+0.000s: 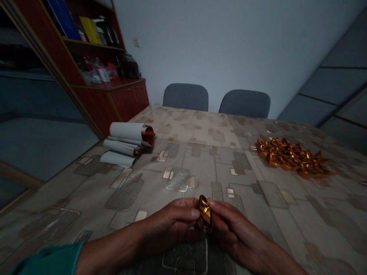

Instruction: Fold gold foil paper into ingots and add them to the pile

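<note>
Between my two hands, near the front of the table, is a small folded piece of shiny gold foil paper (205,212). My left hand (177,215) pinches it from the left with the thumb on its side. From the right my right hand (233,225) grips it with the thumb and fingertips. The lower side of the piece is partly hidden by the fingers. Off to the right lies a cluster of several folded gold foil pieces (289,154). At the left a stack of curled sheets (126,131), pale outside and orange-gold inside, rests on the table.
A patterned cloth covers the table (200,160). Two grey chairs (185,96) stand at its far side before a pale wall. A reddish wooden cabinet (126,99) with loaded shelves is at the back left.
</note>
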### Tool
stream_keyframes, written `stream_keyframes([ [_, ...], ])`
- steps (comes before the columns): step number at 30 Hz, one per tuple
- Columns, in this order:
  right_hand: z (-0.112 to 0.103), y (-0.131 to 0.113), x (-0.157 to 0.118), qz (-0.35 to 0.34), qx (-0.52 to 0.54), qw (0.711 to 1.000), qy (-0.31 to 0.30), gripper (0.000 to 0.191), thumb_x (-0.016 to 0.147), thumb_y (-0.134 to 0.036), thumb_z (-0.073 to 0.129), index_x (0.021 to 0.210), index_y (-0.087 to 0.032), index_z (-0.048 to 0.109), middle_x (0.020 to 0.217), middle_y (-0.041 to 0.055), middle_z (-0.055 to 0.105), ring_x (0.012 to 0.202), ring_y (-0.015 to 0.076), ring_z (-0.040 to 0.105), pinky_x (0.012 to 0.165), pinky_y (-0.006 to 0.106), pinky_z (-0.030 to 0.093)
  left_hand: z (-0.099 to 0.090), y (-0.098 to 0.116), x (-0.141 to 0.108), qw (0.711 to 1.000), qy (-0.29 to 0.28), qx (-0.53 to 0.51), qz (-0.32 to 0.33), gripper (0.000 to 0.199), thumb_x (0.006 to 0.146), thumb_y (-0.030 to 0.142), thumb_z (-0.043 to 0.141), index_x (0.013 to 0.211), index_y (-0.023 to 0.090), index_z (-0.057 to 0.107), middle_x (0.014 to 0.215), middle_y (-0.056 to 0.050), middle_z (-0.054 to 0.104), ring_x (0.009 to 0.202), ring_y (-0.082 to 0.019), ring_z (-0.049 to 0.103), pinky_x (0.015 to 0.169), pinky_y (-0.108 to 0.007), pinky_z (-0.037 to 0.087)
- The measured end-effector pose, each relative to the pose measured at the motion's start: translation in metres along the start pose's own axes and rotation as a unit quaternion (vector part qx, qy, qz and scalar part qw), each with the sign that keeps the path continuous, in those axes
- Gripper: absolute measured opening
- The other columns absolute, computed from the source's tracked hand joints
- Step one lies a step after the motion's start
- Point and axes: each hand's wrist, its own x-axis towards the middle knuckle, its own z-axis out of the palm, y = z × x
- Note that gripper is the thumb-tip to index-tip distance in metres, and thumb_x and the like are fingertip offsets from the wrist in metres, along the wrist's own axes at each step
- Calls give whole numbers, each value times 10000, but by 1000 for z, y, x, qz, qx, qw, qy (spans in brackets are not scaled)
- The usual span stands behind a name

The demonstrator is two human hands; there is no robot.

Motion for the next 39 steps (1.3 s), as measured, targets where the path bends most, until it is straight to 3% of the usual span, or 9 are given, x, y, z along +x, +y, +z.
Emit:
stream_keyframes([
  [4, 8, 1, -3, -14, -35, 999, 14, 386, 791, -512, 790, 733, -171, 621, 421, -115, 402, 341, 38, 279, 347, 160, 234, 1, -6, 2, 997, 56, 43, 27, 317, 803, 365, 773, 1016, 147, 684, 924, -78, 699, 840, -187, 641, 745, -276, 471],
  [10, 9, 4, -4, -12, -49, 999, 17, 406, 805, -533, 768, 693, -189, 583, 411, -113, 394, 330, 44, 270, 330, 169, 238, -3, -17, 7, 990, 108, 74, 53, 247, 843, 368, 711, 929, 139, 673, 861, -73, 694, 810, -204, 650, 754, -311, 481],
  [18, 6, -6, -2, 1, -22, 999, 30, 500, 739, -541, 814, 575, -194, 494, 375, -128, 347, 314, 22, 230, 340, 152, 216, 0, -2, 2, 999, 26, -19, 32, 259, 881, 272, 668, 1058, 84, 687, 1052, -135, 671, 950, -192, 644, 870, -289, 486],
  [22, 6, -8, -3, -59, -83, 993, 51, 488, 841, -607, 692, 638, -189, 543, 389, -99, 397, 332, 44, 259, 358, 179, 220, -2, -3, 3, 997, 33, -67, 25, 209, 899, 171, 666, 1074, 59, 690, 1046, -136, 663, 929, -163, 656, 890, -275, 508],
  [25, 2, -9, -3, -149, -183, 968, 82, 443, 955, -580, 557, 794, -172, 617, 476, -55, 510, 398, 68, 365, 427, 196, 292, -4, -5, 6, 991, 68, -109, 46, 151, 901, 136, 689, 1040, 79, 705, 979, -94, 672, 862, -132, 665, 892, -276, 530],
  [28, -3, -9, -4, -209, -230, 945, 101, 321, 946, -489, 612, 1113, -215, 609, 782, -1, 644, 601, 114, 530, 553, 226, 408, -5, -6, 8, 984, 91, -134, 78, 161, 885, 113, 710, 1046, 95, 713, 1047, -99, 692, 896, -136, 679, 917, -283, 535],
  [32, 0, -6, -6, -230, -346, 906, 82, 585, 833, -388, 756, 1354, -281, 511, 1197, 79, 612, 893, 207, 603, 711, 314, 481, -4, -6, 8, 985, 104, -88, 104, 253, 893, 139, 711, 1143, 104, 697, 1128, -121, 696, 973, -165, 681, 970, -303, 512],
  [34, 4, -5, -6, -254, -399, 875, 100, 571, 832, -341, 757, 1351, -287, 523, 1244, 84, 607, 970, 236, 610, 780, 349, 487, -2, -7, 7, 988, 96, -50, 108, 252, 877, 174, 734, 1119, 109, 707, 1091, -119, 709, 971, -183, 688, 997, -333, 498],
  [39, 7, -7, -3, -303, -475, 817, 122, 277, 867, -220, 697, 1138, -267, 660, 1100, 51, 665, 1012, 244, 616, 847, 360, 470, -3, -7, 7, 991, 87, 10, 97, 286, 869, 225, 742, 1129, 110, 706, 1138, -146, 710, 1105, -245, 666, 1078, -398, 436],
])
